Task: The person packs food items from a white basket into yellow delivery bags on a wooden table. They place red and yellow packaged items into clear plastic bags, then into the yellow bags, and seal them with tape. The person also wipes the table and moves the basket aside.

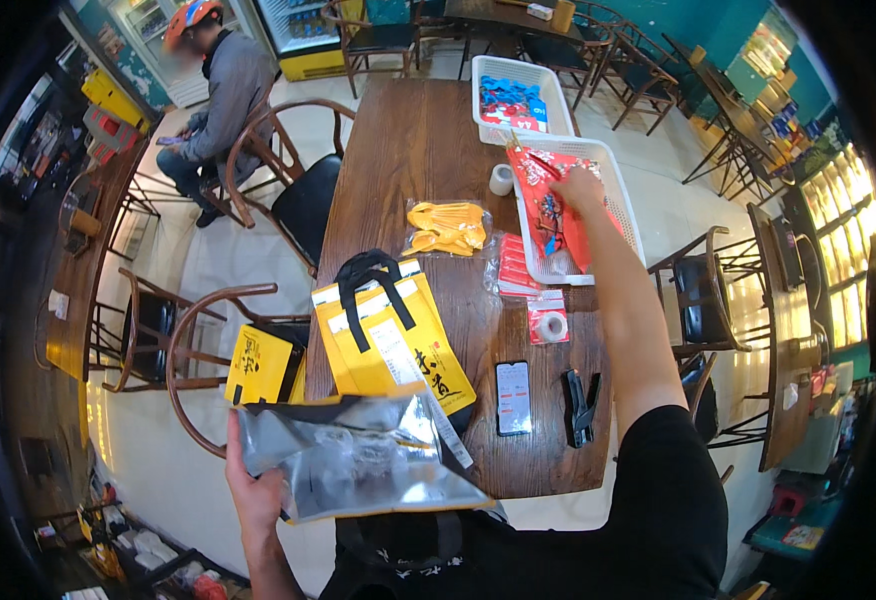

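My left hand point(256, 487) grips the left edge of an insulated bag point(355, 457) with a silver foil lining, its mouth spread toward me. My right arm stretches over the table, and my right hand point(584, 191) is in a white plastic basket point(625, 202). Red printed packets point(543, 184) lie under its fingers; whether they pinch one is hard to see. Just beyond the foil bag, yellow carrier bags point(378, 322) with black handles lie flat, and a long paper slip point(400, 356) rests on them.
On the wooden table point(408, 120) are bagged yellow plastic utensils point(449, 229), a white roll point(501, 180), red packets, a packaged tape roll point(552, 327), a phone point(513, 397) and a black stapler point(580, 409). A second basket point(486, 135) stands behind. A helmeted person point(235, 97) sits at left.
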### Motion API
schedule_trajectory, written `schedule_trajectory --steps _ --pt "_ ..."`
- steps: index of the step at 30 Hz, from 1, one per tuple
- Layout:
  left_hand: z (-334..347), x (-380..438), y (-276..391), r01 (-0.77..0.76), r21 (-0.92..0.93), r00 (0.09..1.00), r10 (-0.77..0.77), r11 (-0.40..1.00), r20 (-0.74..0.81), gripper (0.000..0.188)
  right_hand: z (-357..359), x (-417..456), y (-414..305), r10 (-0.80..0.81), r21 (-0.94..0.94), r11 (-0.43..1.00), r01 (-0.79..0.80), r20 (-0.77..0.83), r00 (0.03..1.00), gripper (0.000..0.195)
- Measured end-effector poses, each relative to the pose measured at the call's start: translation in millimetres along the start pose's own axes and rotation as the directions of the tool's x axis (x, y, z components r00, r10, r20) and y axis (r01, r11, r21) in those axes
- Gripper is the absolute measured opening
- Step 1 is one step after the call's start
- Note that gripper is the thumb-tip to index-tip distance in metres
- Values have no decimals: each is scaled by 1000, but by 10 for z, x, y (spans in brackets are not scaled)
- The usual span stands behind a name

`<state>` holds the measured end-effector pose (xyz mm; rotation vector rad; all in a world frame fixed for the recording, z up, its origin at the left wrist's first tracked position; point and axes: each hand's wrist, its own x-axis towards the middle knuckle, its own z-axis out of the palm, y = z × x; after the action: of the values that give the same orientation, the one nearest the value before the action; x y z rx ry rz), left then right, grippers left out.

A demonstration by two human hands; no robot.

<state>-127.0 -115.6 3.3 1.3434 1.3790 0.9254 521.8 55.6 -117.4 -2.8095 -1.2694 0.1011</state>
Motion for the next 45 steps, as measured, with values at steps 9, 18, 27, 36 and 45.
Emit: schedule_trajectory --steps 9,18,27,36,45 --pt "105 5 -83 -133 386 990 102 913 100 74 -1304 -575 462 61 475 838 269 -571 819 37" --pt "107 78 -17 -153 459 983 90 875 158 74 -162 -297 636 -44 332 907 258 -535 844 44" --pt "98 0 -94 -98 500 994 55 861 99 73 -221 188 -89 -319 28 933 359 -398 860 69" --pt "135 -1 9 -54 559 997 11 828 79 77 367 486 -756 -63 -51 997 58 -97 993 52" --pt "108 -89 -34 -69 594 995 16 801 94 79 -272 154 -106 -212 685 617 387 -329 920 28"
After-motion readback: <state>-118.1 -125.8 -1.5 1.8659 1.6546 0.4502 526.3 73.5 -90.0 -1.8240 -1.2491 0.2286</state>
